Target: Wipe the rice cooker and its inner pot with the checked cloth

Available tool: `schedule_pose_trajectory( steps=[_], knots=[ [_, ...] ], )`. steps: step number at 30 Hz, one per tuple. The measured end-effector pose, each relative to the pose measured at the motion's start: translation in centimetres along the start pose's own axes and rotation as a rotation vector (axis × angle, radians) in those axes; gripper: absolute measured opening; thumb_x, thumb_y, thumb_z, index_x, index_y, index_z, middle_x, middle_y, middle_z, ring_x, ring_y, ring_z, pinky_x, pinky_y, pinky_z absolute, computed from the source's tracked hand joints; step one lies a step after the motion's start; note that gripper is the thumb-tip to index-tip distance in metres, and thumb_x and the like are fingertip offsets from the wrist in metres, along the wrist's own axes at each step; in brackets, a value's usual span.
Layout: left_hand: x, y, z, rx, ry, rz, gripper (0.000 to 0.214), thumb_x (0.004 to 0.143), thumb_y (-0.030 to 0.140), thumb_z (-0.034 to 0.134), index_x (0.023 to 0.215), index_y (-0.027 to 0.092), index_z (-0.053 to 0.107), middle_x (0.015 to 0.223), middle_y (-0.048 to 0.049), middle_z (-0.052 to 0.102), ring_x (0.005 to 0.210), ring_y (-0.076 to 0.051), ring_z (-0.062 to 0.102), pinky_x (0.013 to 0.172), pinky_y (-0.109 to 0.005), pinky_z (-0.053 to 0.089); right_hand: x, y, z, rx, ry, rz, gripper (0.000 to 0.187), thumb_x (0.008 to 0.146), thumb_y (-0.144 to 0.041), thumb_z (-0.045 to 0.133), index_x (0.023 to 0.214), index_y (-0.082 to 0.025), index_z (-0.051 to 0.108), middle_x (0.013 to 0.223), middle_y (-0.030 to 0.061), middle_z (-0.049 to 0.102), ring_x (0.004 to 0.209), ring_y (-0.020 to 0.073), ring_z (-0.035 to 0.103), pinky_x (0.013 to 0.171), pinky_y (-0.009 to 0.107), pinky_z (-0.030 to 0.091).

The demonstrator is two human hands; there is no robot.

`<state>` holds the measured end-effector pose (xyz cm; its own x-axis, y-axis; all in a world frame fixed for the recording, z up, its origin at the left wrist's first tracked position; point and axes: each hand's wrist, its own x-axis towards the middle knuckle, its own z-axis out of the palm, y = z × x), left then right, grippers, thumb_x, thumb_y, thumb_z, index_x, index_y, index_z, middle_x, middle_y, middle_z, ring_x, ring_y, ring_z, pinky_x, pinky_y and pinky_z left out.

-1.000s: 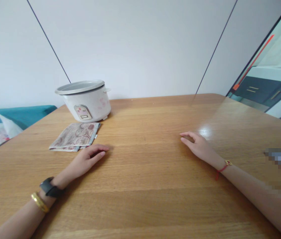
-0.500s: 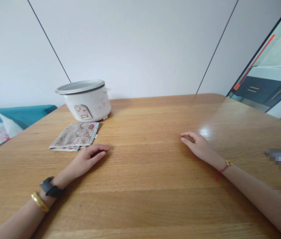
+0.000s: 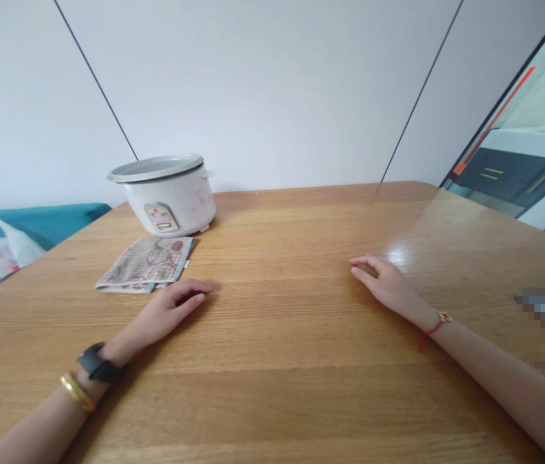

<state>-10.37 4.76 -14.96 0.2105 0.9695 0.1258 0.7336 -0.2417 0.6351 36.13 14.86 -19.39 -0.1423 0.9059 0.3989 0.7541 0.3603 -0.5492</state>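
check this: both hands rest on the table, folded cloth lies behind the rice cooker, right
No: the head view shows the folded cloth in front of the rice cooker. The left hand and right hand do rest on the table.

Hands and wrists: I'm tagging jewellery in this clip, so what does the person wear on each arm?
The left hand has a black watch and a gold bangle at the wrist. The right hand has a thin red cord bracelet with a small gold charm. No sleeves show on either forearm.
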Motion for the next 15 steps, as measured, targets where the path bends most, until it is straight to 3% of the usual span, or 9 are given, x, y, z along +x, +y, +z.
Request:
schedule_pose_trajectory(
  steps=[15],
  knots=[
    [-0.15, -0.06, -0.03, -0.022, -0.018, -0.005, 0.037, 0.093, 0.051, 0.054, 0.113, 0.023, 0.068, 0.123, -0.008, 0.068, 0.116, -0.026, 0.061, 0.107, -0.043, 0.044, -0.04, -0.01, 0.07, -0.004, -0.001, -0.004, 0.029, 0.086, -0.044, 0.053, 0.098, -0.023, 0.069, 0.106, 0.009, 0.073, 0.103, 0.0288, 0.065, 0.096, 0.05, 0.048]
  ],
)
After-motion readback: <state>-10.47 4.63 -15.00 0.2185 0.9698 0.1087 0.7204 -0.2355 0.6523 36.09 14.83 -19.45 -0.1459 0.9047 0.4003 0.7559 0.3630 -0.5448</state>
